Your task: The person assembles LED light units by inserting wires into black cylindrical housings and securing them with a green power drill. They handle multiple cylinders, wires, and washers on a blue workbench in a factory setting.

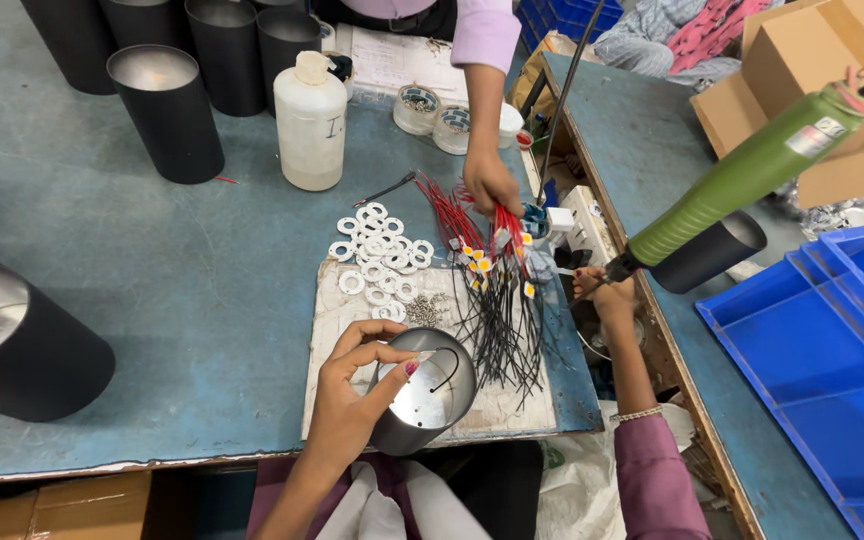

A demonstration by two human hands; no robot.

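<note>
My left hand grips a short black cylinder housing with a shiny metal inside and a black wire in it. I hold it at the near edge of a worn white board. My right hand is over the gap between the two tables, its fingers curled at the tip of a hanging green electric screwdriver. Whether it holds anything is hidden. On the board lie white plastic rings, small screws, and a bundle of red and black wires with yellow LED chips.
Another person's hand in a pink sleeve reaches into the wires from the far side. Tall black cylinders stand at the back and left, beside a white plastic bottle and tape rolls. Blue trays and cardboard boxes stand on the right.
</note>
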